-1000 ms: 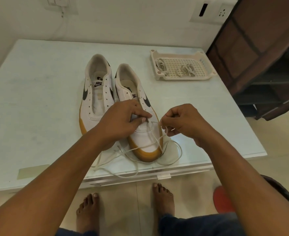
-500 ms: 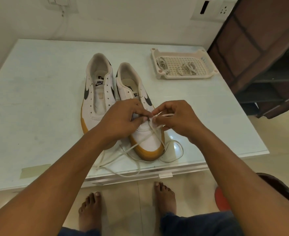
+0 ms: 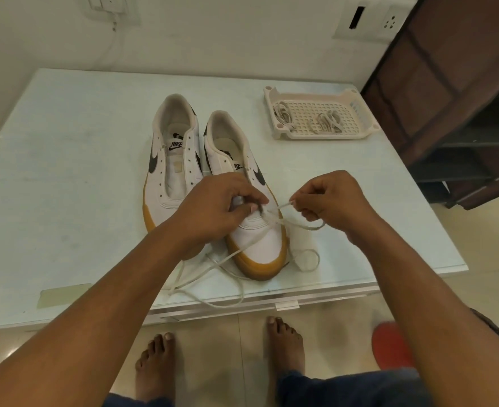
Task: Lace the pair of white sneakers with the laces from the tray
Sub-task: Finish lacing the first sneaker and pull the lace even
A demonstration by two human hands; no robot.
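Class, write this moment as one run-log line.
step: lacing right sneaker | left hand: pinches lace on sneaker | right hand: pinches lace | left sneaker: unlaced | tray: spare laces

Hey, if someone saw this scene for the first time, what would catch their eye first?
The left hand and right hand meet mid-frame, both pinching a white flat lace at the front eyelets of the right-hand white gum-soled sneaker. Its unlaced twin sneaker sits just left, and a cream perforated plastic tray with more bundled laces waits far right on the pale glass-topped table.
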